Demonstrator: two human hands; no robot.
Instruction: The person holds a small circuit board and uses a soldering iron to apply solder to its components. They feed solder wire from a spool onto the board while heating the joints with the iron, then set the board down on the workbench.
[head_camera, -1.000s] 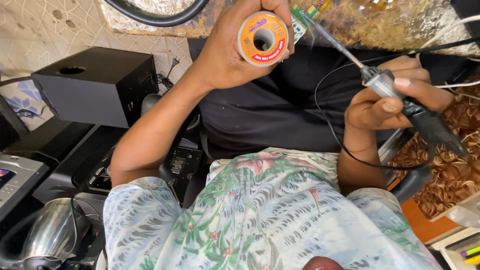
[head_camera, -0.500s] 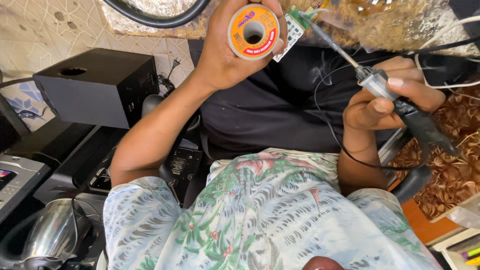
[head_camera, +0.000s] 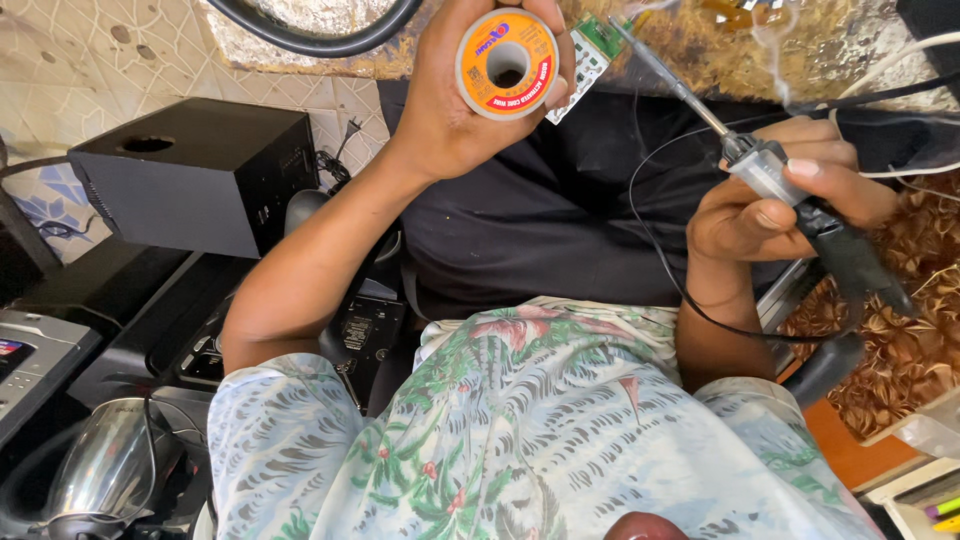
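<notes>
My left hand (head_camera: 455, 105) is raised at the top centre and grips an orange spool of solder wire (head_camera: 507, 63), its hollow core facing me. Behind the spool, by the fingertips, a small green circuit board (head_camera: 592, 55) pokes out. My right hand (head_camera: 790, 195) holds a soldering iron (head_camera: 775, 180) by its handle, with the thin metal tip pointing up-left toward the board. A thin wisp of smoke rises near the tip. A black cable runs from the iron down past my wrist.
A black speaker box (head_camera: 205, 170) stands at the left. Below it lie dark electronic devices and a shiny metal object (head_camera: 105, 470). A brown patterned surface (head_camera: 900, 340) is at the right. My floral shirt (head_camera: 530, 430) fills the bottom centre.
My left hand has lifted the spool and board slightly up and left. The iron's tip has followed toward the board.
</notes>
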